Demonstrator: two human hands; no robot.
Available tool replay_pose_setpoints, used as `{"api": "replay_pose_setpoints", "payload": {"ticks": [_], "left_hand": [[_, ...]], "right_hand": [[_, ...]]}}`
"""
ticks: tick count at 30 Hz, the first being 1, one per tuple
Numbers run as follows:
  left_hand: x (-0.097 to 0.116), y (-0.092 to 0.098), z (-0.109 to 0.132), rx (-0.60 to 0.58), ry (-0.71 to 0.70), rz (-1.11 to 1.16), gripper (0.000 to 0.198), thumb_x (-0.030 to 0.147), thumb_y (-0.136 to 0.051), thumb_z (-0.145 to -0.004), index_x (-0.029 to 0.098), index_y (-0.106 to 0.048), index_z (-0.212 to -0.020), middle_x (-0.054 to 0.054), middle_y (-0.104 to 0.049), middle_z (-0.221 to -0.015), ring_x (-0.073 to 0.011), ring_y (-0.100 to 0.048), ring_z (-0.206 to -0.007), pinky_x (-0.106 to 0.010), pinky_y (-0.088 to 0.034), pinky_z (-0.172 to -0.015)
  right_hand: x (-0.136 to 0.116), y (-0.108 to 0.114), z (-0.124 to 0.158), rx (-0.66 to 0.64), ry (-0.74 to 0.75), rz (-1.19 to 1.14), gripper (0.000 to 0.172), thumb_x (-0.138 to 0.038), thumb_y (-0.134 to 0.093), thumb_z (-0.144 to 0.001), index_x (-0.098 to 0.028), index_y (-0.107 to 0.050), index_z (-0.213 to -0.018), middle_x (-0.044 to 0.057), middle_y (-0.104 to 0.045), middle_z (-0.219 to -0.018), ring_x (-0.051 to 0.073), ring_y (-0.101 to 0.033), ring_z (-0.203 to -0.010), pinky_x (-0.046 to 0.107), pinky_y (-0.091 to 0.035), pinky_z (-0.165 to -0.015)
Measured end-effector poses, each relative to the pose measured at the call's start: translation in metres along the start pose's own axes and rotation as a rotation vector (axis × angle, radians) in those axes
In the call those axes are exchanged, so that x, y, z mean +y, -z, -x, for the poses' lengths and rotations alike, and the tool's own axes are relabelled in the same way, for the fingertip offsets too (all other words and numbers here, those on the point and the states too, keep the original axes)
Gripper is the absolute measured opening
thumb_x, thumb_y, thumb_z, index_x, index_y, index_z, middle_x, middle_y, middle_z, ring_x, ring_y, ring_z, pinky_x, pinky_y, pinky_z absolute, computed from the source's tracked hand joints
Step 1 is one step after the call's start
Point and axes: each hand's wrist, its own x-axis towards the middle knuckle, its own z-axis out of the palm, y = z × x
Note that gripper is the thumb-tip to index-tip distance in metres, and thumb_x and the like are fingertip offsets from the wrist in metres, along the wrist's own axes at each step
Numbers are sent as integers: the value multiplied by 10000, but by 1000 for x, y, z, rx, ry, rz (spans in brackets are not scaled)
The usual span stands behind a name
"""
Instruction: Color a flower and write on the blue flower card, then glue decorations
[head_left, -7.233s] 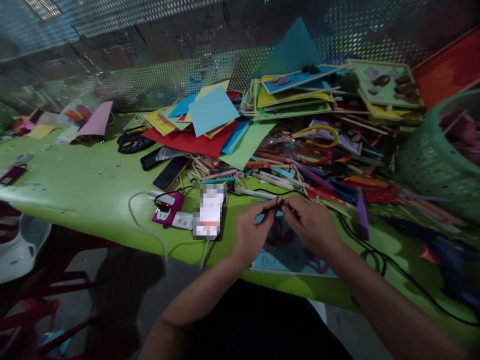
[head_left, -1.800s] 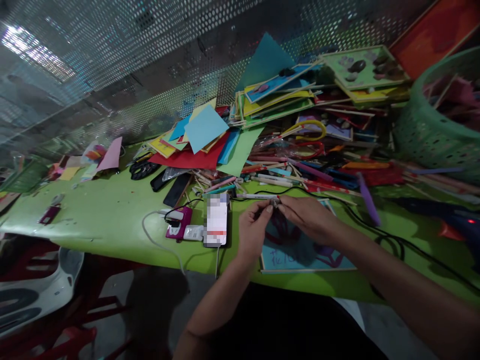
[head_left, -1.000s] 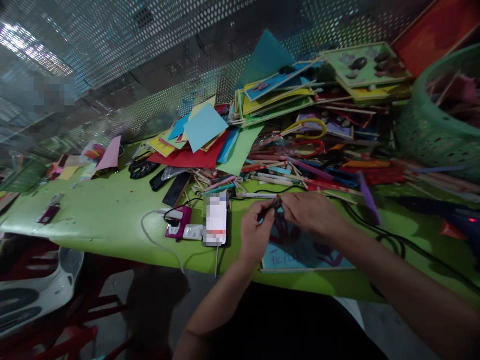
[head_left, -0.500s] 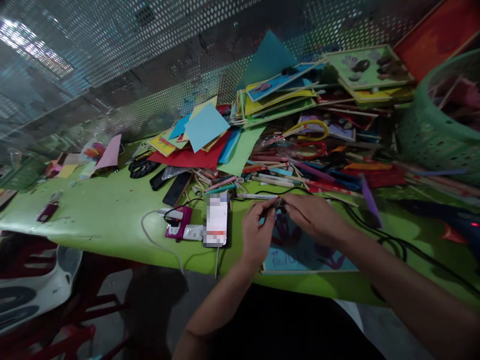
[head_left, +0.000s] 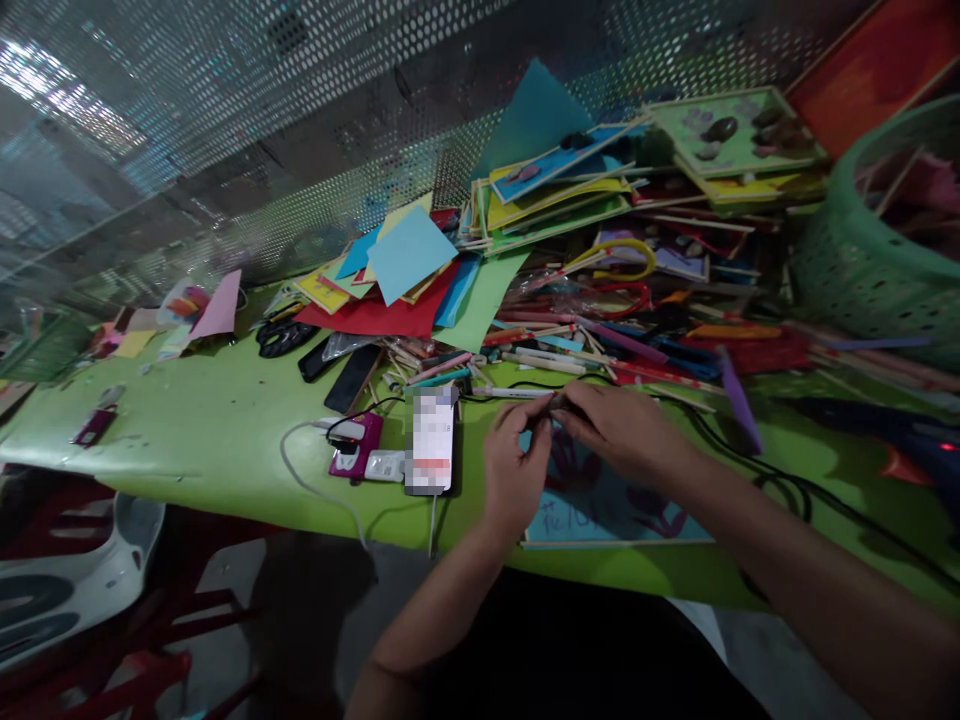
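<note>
My left hand (head_left: 517,460) is closed, its thumb and fingers pinched together above the green table (head_left: 232,430). Fingertip to fingertip with it, my right hand (head_left: 626,430) is also closed. Between them they grip a small dark piece (head_left: 556,403), mostly covered by the fingers; its kind cannot be made out. Under my hands lies a light blue card (head_left: 615,528) with dark purple shapes and handwriting, partly hidden by my right hand and forearm. A white pen (head_left: 510,392) lies just beyond my left fingertips.
A phone with a lit screen (head_left: 433,440) stands left of my hands, beside a purple power strip (head_left: 367,435). Coloured papers (head_left: 411,255), pens and sticks pile up behind. At right are a glue gun (head_left: 892,425), its black cable (head_left: 712,435) and a green basket (head_left: 847,260).
My right fingers have shifted slightly and cover more of the small dark piece. Both hands stay in nearly the same place over the card.
</note>
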Motion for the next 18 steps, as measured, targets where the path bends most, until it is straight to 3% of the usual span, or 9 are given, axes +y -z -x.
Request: {"api": "replay_pose_setpoints", "payload": {"ticks": [9, 18], "left_hand": [[-4, 0, 1, -14, -103, -88, 216, 110, -547, -942, 188, -685, -1089, -64, -711, -1029, -175, -664, -987, -324, -527, -907], [-2, 0, 1, -4, -37, -29, 202, 112, -562, -935, 189, -692, -1069, -64, -723, -1023, -173, -672, -973, -317, -527, -887]], "right_hand": [[-7, -1, 0, -1, 52, 171, 228, -266, -395, -1013, -170, -596, -968, 75, -714, -773, 220, -651, -717, 327, -268, -608], [-7, 5, 1, -17, 45, 35, 254, -250, -344, -1016, -190, -578, -937, 53, -691, -744, 197, -616, -678, 311, -288, -611]]}}
